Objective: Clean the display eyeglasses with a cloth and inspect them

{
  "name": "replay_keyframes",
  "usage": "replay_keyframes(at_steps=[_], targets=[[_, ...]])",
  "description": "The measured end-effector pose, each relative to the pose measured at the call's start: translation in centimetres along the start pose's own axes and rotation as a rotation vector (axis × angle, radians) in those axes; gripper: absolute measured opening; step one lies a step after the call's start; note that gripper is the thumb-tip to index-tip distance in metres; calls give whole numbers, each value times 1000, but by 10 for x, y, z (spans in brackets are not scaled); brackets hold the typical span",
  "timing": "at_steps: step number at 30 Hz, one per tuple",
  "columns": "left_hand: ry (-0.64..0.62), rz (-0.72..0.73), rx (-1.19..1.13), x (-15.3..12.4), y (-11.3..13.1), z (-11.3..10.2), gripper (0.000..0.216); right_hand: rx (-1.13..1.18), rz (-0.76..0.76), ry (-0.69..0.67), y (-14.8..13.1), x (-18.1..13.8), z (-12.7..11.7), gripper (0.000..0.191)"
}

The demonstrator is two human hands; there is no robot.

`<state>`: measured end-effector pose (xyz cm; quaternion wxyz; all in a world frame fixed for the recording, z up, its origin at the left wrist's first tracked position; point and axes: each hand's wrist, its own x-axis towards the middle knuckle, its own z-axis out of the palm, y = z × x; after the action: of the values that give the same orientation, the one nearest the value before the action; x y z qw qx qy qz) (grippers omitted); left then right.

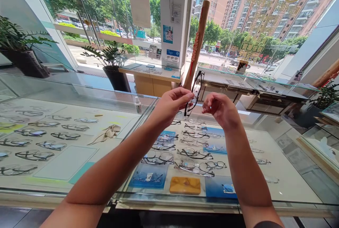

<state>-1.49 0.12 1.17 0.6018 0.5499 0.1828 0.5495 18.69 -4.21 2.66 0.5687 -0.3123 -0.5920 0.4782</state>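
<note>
My left hand (172, 104) has the black glasses (198, 94) pinched up above the display case (288, 164); my right hand (221, 109), half-curled and empty-looking, is just beside them. Open air over the case, front edge well clear of both hands.

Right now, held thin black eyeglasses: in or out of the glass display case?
Out: left hand pinches the black eyeglasses above the glass display case.
</note>
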Motion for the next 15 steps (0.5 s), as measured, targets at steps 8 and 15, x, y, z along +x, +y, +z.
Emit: replay_keyframes(at_steps=[8,15], targets=[[-37,-3,6,2,-4,-2,36,-205,-103,62,10,2,4,19],[-66,10,15,6,-9,-6,34,-331,-150,67,17,4,4,24]])
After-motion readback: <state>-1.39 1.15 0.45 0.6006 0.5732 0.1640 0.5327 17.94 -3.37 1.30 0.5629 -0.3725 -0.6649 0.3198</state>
